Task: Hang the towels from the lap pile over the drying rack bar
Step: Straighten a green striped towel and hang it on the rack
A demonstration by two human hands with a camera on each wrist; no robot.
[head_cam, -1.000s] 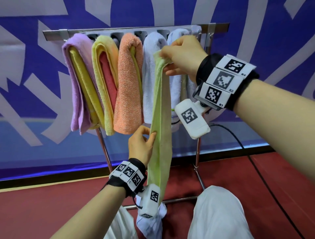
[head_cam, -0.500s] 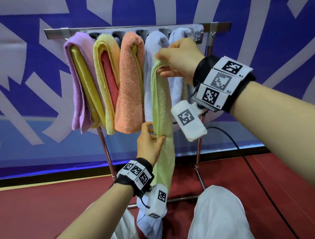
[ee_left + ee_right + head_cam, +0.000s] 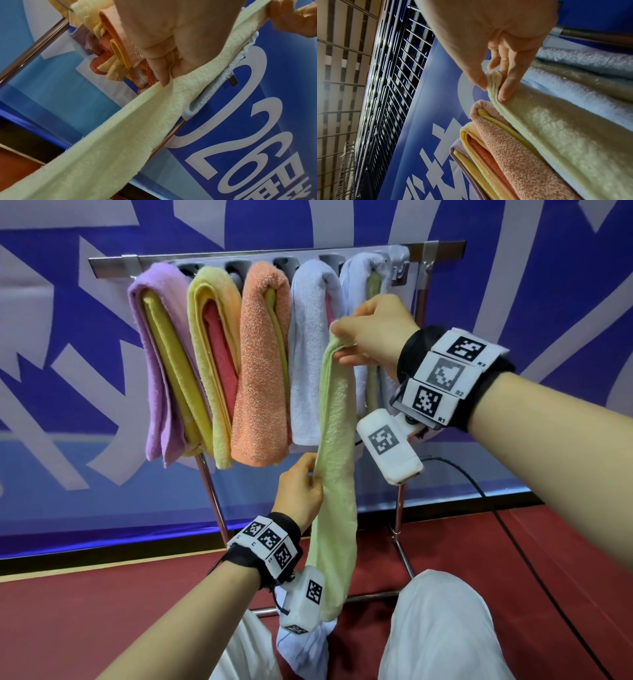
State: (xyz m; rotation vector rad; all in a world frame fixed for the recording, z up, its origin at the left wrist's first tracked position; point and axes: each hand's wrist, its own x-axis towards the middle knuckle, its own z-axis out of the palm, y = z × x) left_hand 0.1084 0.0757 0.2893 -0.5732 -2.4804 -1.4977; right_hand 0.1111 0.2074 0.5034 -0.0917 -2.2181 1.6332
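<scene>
A long light-green towel (image 3: 337, 474) hangs stretched in front of the drying rack bar (image 3: 274, 256). My right hand (image 3: 373, 337) pinches its top end (image 3: 494, 79) between thumb and fingers, just below the bar and in front of the pale blue towels. My left hand (image 3: 301, 491) grips the towel's left edge (image 3: 171, 86) about halfway down. The bar carries purple (image 3: 154, 371), yellow (image 3: 209, 364), orange (image 3: 262, 364) and pale blue (image 3: 310, 354) folded towels. A pale blue towel (image 3: 305, 648) lies on my lap between my knees.
The rack's metal legs (image 3: 214, 501) stand on a red floor in front of a blue and white banner wall. A black cable (image 3: 513, 535) runs across the floor at the right. My white-trousered knees (image 3: 442, 621) fill the bottom of the head view.
My right hand has come down and towards me with the green towel's top end, away from the bar. My left hand has slid a little to the right along the towel's edge.
</scene>
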